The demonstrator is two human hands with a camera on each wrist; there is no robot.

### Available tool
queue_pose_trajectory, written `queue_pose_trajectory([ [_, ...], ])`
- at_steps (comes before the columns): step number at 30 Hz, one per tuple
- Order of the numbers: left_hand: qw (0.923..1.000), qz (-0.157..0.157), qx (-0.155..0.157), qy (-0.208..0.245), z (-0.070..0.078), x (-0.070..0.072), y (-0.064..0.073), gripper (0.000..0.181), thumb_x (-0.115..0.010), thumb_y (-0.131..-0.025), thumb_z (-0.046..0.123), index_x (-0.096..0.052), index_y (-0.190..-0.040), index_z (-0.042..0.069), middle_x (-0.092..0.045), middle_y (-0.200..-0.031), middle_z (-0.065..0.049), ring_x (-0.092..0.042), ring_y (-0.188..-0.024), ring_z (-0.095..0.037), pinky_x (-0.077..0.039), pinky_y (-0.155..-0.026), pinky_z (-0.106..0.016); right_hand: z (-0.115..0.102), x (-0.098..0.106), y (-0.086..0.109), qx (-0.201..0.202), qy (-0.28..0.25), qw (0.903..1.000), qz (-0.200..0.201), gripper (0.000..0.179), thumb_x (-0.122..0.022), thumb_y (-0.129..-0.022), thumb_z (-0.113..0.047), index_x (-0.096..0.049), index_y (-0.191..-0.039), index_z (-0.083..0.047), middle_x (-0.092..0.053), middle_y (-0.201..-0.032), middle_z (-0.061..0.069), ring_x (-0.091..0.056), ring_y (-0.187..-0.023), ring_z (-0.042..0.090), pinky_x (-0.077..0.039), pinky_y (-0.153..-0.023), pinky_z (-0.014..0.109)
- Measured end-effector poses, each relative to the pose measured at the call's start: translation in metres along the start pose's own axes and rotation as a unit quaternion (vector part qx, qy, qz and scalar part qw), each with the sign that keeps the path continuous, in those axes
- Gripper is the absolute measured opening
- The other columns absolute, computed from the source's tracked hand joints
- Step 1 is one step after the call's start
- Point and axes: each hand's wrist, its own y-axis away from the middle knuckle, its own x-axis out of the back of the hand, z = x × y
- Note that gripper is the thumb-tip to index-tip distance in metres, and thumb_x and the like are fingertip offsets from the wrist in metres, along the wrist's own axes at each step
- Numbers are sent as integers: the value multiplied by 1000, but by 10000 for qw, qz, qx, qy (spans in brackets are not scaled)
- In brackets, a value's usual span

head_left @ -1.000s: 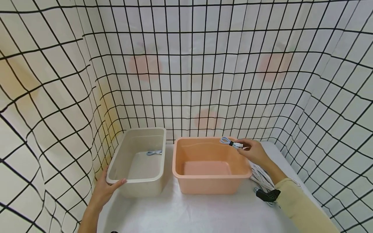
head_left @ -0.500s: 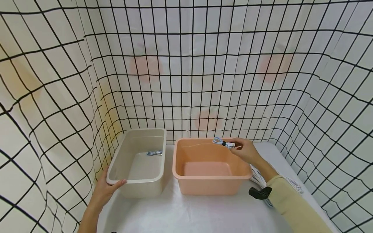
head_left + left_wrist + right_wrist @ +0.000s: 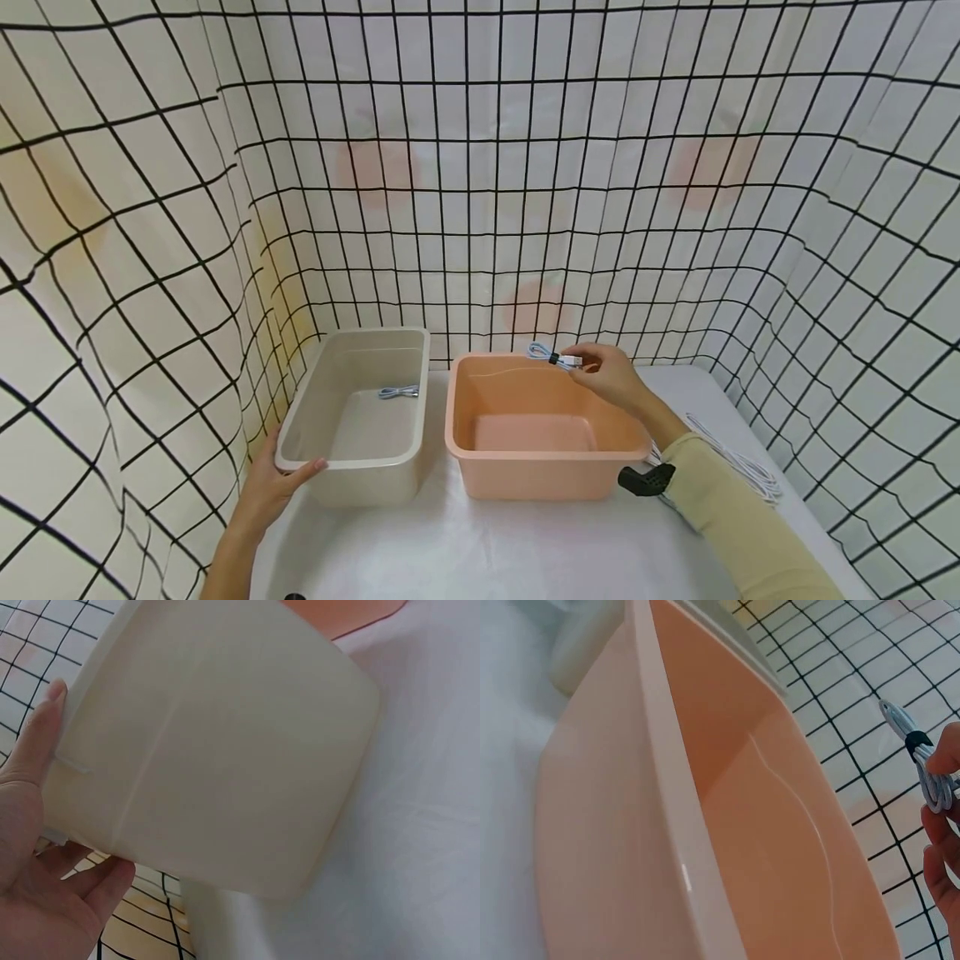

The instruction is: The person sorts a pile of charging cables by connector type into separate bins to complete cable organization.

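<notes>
My right hand [image 3: 609,379] pinches a light-blue USB cable [image 3: 546,355], coiled and bound by a black strap, above the back of the orange bin [image 3: 536,479]. In the right wrist view the cable bundle [image 3: 919,754] sticks out from between thumb and fingers, over the far side of the bin. My left hand [image 3: 272,487] grips the near left corner of the cream bin [image 3: 367,479], thumb on the rim and fingers round the outside. Another coiled light-blue cable [image 3: 398,392] lies inside that cream bin. The left wrist view shows the bin's outer wall [image 3: 217,750] beside the hand.
Black wire mesh [image 3: 495,208] stands at the back and both sides. White cables [image 3: 738,467] lie in loops on the white tabletop [image 3: 487,550], right of the orange bin, partly hidden by the right arm. A black device [image 3: 647,480] sits at the right wrist.
My right hand has moved left with the cable, from the orange bin's back right corner toward its middle. The left hand and both bins have stayed in place.
</notes>
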Motion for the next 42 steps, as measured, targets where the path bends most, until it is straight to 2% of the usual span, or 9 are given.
queue_pose_trajectory([
  [8,10000,13,-30,-29,0,1,0,101,-81,-93,26,-13,-165,7,-41,-150,-30,-46,-129,-47,-44,-98,-56,-8,-20,-21,126,-43,9999,-92,33,-74,-94,-10,-73,-127,-9,-67,-117,13,-60,-96,25,-55,-85,44],
  [18,10000,3,-38,-76,-2,-1,-3,102,-82,-92,28,-14,-164,6,-43,-147,-29,-48,-127,-46,-48,-94,-51,-20,-49,-45,143,-250,9991,-298,34,-72,-93,-10,-73,-127,-9,-65,-127,11,-64,-103,27,-57,-75,39],
  [23,10000,39,-10,-74,-3,0,-3,102,-82,-92,30,-14,-165,7,-43,-147,-29,-48,-127,-45,-48,-95,-52,-29,-67,-59,289,-296,9981,-460,38,-70,-92,-9,-72,-130,-9,-66,-130,11,-64,-109,27,-56,-83,41],
  [32,9999,86,-68,-87,-2,1,-2,101,-83,-91,30,-16,-164,9,-44,-147,-28,-48,-127,-44,-47,-95,-55,-41,-94,-73,302,-460,9970,-535,36,-70,-92,-9,-73,-128,-10,-66,-112,9,-62,-101,26,-51,-68,35],
  [42,10000,56,17,-78,-4,0,0,102,-82,-92,27,-14,-165,9,-42,-149,-28,-46,-131,-45,-45,-98,-57,-55,-133,-90,422,-398,9963,-634,33,-70,-93,-8,-74,-125,-8,-67,-104,10,-62,-94,23,-50,-62,30],
])
